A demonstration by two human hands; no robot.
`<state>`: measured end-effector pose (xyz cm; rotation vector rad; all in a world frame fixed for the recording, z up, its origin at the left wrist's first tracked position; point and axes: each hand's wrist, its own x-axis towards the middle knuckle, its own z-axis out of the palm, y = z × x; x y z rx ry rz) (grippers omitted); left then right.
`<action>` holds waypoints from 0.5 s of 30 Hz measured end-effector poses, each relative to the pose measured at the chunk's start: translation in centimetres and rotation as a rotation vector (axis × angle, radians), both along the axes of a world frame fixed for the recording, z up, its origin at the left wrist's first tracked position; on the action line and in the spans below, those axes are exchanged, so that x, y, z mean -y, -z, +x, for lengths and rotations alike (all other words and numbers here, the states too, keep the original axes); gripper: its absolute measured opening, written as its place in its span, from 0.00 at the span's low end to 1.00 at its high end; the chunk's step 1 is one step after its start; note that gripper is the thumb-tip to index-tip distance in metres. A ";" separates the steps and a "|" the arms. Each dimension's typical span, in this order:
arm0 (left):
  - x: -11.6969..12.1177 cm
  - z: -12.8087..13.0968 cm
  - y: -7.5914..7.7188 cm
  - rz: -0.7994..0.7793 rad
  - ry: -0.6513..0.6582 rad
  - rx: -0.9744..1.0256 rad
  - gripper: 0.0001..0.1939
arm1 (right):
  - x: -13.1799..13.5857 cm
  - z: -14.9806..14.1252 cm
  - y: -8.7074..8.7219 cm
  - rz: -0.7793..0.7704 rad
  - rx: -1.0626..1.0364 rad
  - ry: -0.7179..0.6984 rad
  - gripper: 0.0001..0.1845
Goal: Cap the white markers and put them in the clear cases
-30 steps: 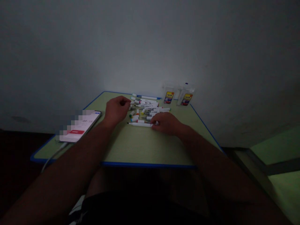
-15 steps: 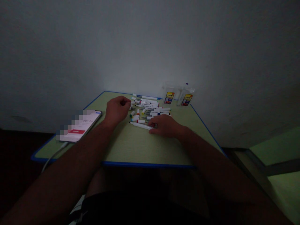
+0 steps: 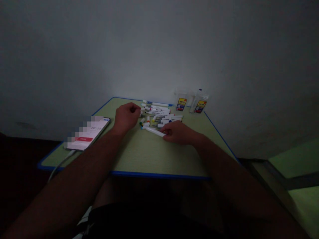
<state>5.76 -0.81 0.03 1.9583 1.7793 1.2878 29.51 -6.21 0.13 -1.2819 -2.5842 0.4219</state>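
My right hand (image 3: 178, 132) is closed on the rear end of a white marker (image 3: 155, 131). The marker slants up and to the left, its far end among loose caps. Several white markers (image 3: 159, 112) lie in a pile beyond it. Beside them are loose caps, such as a yellow-banded cap (image 3: 154, 118) and a green one (image 3: 142, 121). At the pile's left edge, my left hand (image 3: 127, 116) has its thumb and fingers pinched together. Whatever may be between those fingertips is too small and dark to make out.
A phone (image 3: 88, 134) with a white cable (image 3: 59, 161) lies on the left of the blue-edged table (image 3: 149, 156). Two clear plastic cases (image 3: 181, 103) with yellow labels stand at the back right, against the wall; a marker end rises from the right case (image 3: 200, 104).
The marker in my right hand has swung from nearly level to slanted, and its dark tip no longer shows. My left hand keeps its pinch. The view has shifted slightly.
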 end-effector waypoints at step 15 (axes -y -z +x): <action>-0.2 -0.4 -0.1 -0.028 -0.088 -0.006 0.10 | -1.4 1.6 -0.6 -0.034 -0.342 0.329 0.05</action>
